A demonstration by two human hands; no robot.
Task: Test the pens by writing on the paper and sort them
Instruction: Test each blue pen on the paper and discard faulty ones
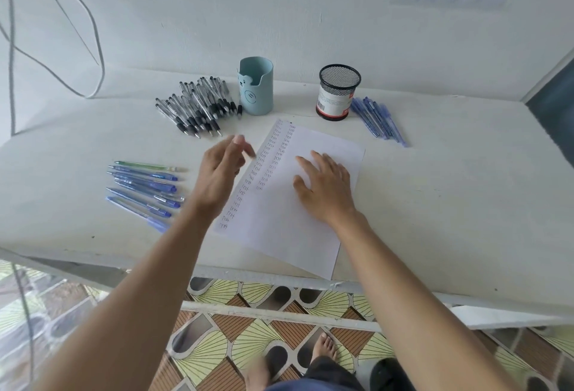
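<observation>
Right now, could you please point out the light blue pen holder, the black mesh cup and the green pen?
light blue pen holder [256, 92]: head view, front wall.
black mesh cup [335, 101] head view, white label.
green pen [146, 166]: head view, mid-barrel.

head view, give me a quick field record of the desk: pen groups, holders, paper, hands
paper: sheet with two columns of "test" marks
black pens: pile left of blue holder
blue pens right: bunch beside mesh holder
pens left: row of blue ones, one green
left hand: raised, blurred, no pen visible
right hand: flat on paper
table: white
</observation>
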